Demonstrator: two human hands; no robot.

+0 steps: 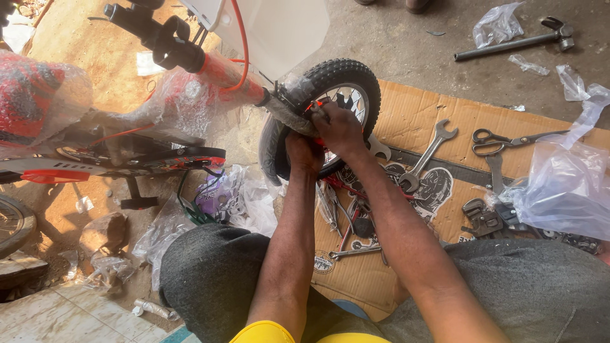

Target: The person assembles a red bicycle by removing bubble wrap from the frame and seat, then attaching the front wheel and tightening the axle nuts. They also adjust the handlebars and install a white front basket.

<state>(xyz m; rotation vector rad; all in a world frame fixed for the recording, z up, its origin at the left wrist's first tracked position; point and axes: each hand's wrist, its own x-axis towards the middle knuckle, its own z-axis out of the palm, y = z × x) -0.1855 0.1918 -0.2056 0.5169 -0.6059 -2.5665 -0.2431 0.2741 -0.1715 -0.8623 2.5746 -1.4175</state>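
Fingers of the right hand [338, 127] curl over the hub of the small front wheel [330, 108], gripping something there that the knuckles hide; the fingertips themselves cannot be seen. Just below it, the left hand [304, 152] is closed on the lower part of the same wheel near the fork leg [289, 117], though what it holds is hard to make out. One black knobby tyre rings that wheel, and its spokes show only in the gap above the right hand. The wheel stands upright at the edge of a flattened cardboard sheet [406, 114], at the front of an orange child's bicycle [190, 82] still partly wrapped in bubble film.

On the cardboard lie one large open-ended spanner [427, 155], one pair of scissors [508, 140], and a cluster of smaller tools [346, 219] under the forearms, too overlapped to count. One metal tube with a clamp [515, 43] lies on the concrete beyond. Several clear plastic bags [565, 187] are scattered about, the largest at the right edge covering more parts. A second wheel [13, 222] is cut off at the left edge. Both knees, in grey trousers [216, 273], frame the bottom of the view.
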